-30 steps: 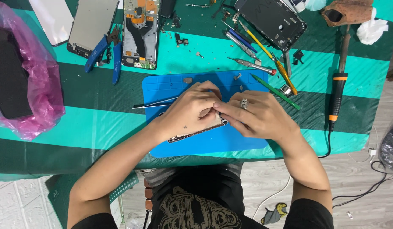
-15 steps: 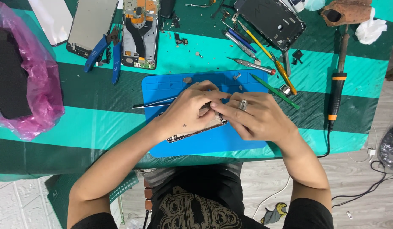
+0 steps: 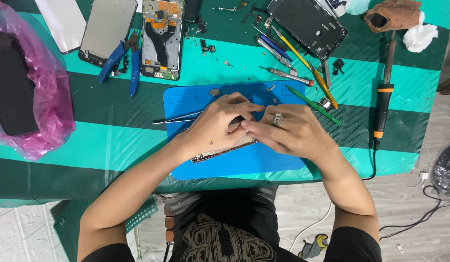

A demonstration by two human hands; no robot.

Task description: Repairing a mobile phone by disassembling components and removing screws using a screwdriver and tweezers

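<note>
Blue mat point(image 3: 264, 165) near the counter's front edge carries a phone frame point(image 3: 220, 153), half-stripped seemingly, both hands' fingers point(image 3: 251, 127) pinching closed on it.

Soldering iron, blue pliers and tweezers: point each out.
soldering iron point(image 3: 383, 99) head view, on its black handle.
blue pliers point(image 3: 134, 73) head view, on one blue handle.
tweezers point(image 3: 179, 118) head view, on the metal arms.

Table point(image 3: 113, 140) in green-teal striped cloth: blue mat point(image 3: 244, 162) centre, pink bag point(image 3: 45, 97) 9 o'clock, soldering iron point(image 3: 383, 104) 3 o'clock.
</note>
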